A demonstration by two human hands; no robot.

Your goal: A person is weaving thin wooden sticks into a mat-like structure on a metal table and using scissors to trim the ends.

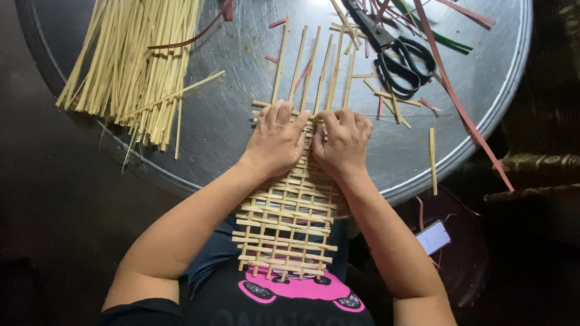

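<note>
Two hands: left hand (277, 137), right hand (343, 142) flat on woven mat (287, 221) | tray (240, 115): strips (135, 52), likely scissors (396, 53)

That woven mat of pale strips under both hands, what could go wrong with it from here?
The mat hangs off the round metal tray onto the lap, so it might sag or slide. The left hand and right hand press its top rows; if they ease off, the loose upright strips could spring out. The scissors lie open close by, where a reaching hand could catch them.
</note>
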